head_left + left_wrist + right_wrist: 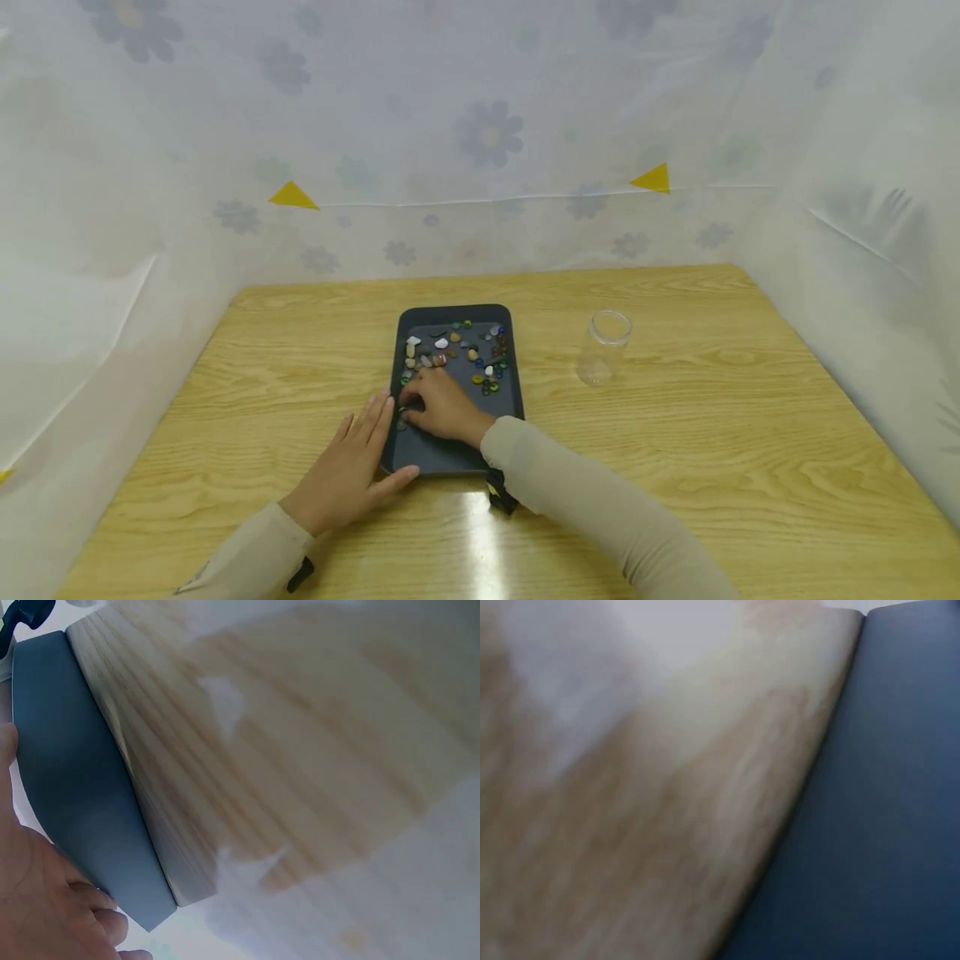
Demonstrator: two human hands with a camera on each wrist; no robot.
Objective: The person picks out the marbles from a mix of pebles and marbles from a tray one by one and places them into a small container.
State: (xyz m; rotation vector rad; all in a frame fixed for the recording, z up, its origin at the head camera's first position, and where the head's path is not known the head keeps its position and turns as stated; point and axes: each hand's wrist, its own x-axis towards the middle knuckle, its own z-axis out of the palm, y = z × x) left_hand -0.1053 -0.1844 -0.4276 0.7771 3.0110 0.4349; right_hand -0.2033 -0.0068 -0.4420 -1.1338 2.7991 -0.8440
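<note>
A dark rectangular tray [450, 454] on the table holds several pebbles and glass marbles, among them a white pebble [441, 342] and a yellow marble [477, 379]. My left hand [348, 467] lies along the tray's near left side, fingers straight and touching its edge; the left wrist view also shows this hand [45, 900] against the tray's outer wall [82, 765]. Inside the tray, my right hand [446, 406] reaches to the left wall with bent fingers. Thumb and fingertips are beside small stones [401, 424]; whether they pinch one is unclear.
To the right of the tray stands a clear glass jar [600, 354] with no lid on it. The wood-grain table [712, 433] is enclosed by white flower-patterned sheets [450, 108]. The right wrist view shows only the tray's dark wall [870, 810] and blurred table.
</note>
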